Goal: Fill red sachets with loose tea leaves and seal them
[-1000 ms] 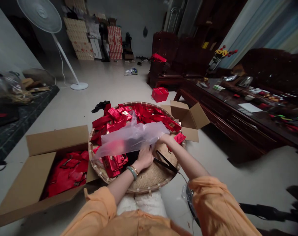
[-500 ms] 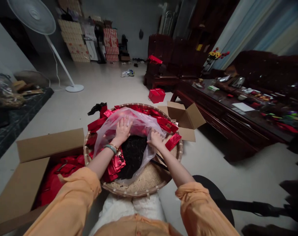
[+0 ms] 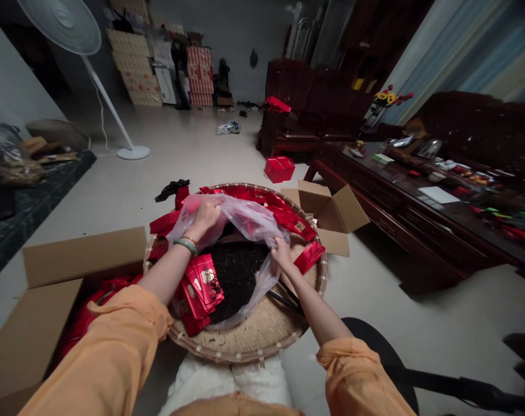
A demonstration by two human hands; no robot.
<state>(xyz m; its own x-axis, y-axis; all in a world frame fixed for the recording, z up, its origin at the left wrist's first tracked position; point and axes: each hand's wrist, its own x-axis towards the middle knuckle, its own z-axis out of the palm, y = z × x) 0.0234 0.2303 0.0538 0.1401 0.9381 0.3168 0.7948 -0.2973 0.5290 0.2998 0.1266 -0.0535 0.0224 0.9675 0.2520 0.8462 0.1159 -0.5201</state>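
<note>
A clear plastic bag (image 3: 249, 216) lies in a round woven bamboo tray (image 3: 262, 338), its mouth spread wide over a heap of dark, dry tea leaves (image 3: 236, 271). My left hand (image 3: 207, 218) is closed on the bag's far left edge. On the right side, my right hand (image 3: 282, 253) pinches the bag's rim. Red foil packets (image 3: 204, 283) with gold print lie in a fanned stack beside the leaves, under my left forearm. More red packets (image 3: 299, 222) line the tray's far rim. Dark sticks, partly hidden by my right forearm, rest in the tray.
An open cardboard box (image 3: 54, 312) of red packets stands at the left. Another open carton (image 3: 331, 211) is behind the tray at right, near a dark wooden table (image 3: 401, 202). A red box (image 3: 279, 169) and a white fan (image 3: 133, 152) stand on the floor.
My left hand has gone from lying spread on the bag to gripping its edge, shifting left. The bag's mouth is wider, showing more leaves. My right hand has moved slightly right.
</note>
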